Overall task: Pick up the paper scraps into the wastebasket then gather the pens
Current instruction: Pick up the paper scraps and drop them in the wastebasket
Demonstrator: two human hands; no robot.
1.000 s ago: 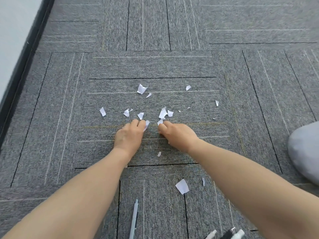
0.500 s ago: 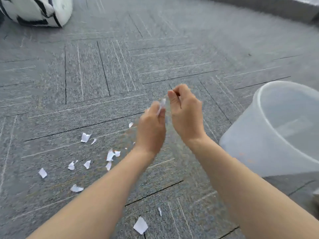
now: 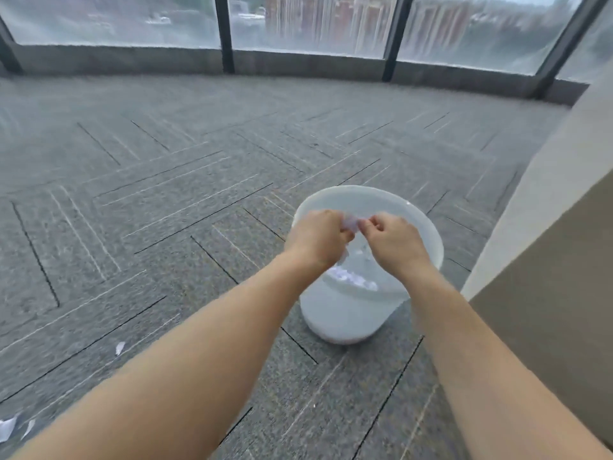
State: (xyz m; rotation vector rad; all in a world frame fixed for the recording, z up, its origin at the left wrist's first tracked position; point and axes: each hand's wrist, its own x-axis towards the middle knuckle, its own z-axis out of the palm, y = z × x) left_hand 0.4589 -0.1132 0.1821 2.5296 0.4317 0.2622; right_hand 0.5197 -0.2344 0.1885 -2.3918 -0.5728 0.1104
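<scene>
A translucent white wastebasket (image 3: pixel 335 318) stands on the grey carpet, with white paper scraps (image 3: pixel 353 280) lying inside it. Both hands hover over its opening. My left hand (image 3: pixel 316 239) pinches a small white scrap (image 3: pixel 351 223) with curled fingers. My right hand (image 3: pixel 393 242) is close beside it, fingers curled, thumb and forefinger pinched near the same scrap. More scraps lie on the carpet at the left: one scrap (image 3: pixel 119 347) near my left forearm and two scraps (image 3: pixel 8 428) at the bottom left corner. No pens are in view.
A beige wall or cabinet side (image 3: pixel 547 260) rises close to the right of the basket. A low ledge under tall windows (image 3: pixel 298 24) runs along the far side. Grey carpet tiles (image 3: pixel 149 210) stretch to the left and ahead.
Both hands rose from the scattered scraps on the carpet, swung right, and now sit over the wastebasket's opening. The view turned right and up; the pens dropped out of sight.
</scene>
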